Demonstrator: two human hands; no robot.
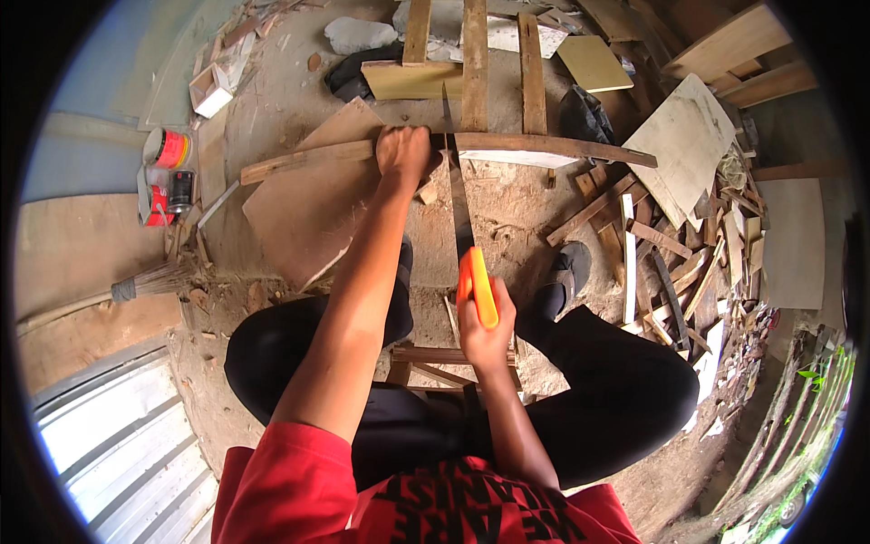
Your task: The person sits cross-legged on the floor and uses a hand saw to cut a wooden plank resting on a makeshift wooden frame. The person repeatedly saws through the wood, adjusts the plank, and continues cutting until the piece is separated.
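My left hand (pixel 404 152) grips a long curved wooden slat (pixel 553 145) that lies crosswise over upright boards (pixel 474 63). My right hand (pixel 486 331) is closed around the orange handle of a handsaw (pixel 478 283). The saw's thin blade (pixel 456 172) runs forward and meets the slat just right of my left hand. I am seated low with my knees spread, and my shoes rest on the dirt floor either side of the saw.
A flat plywood sheet (pixel 313 213) lies under my left arm. Scrap wood strips (pixel 675 263) are heaped at the right. Tins and a small bottle (pixel 168 172) stand at the left beside a straw broom (pixel 145 283). Corrugated metal (pixel 118 435) lies at lower left.
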